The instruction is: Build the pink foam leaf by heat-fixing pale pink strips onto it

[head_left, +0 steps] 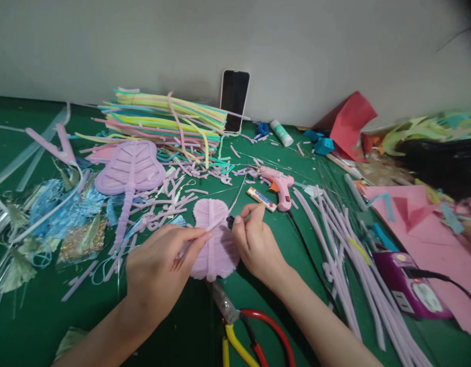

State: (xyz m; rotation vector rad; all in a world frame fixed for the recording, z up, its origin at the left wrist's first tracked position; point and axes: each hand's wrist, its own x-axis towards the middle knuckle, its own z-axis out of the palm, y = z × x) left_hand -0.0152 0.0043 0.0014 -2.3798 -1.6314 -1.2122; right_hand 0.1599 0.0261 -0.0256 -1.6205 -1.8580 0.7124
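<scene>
My left hand [159,267] pinches a short lilac pipe cleaner [219,224] between thumb and fingertips, just above a lilac leaf-shaped fan [210,255]. The fan lies flat on the table, with a raised strip down its middle and bent strands on both sides. Beside its right edge, my right hand [258,242] is closed around a small dark thing [230,220], too hidden to name. A thin strand rises from near the right fingertips. Below the fan lie scissors [226,303] with red and yellow handles.
A finished-looking lilac fan [131,171] lies left, near blue tassels [52,204]. Pipe cleaner bundles [162,122] and a phone [234,99] stand behind. A pink glue gun [279,183] with a black cord, long lilac pipe cleaners [350,255] and a purple box [411,285] are right.
</scene>
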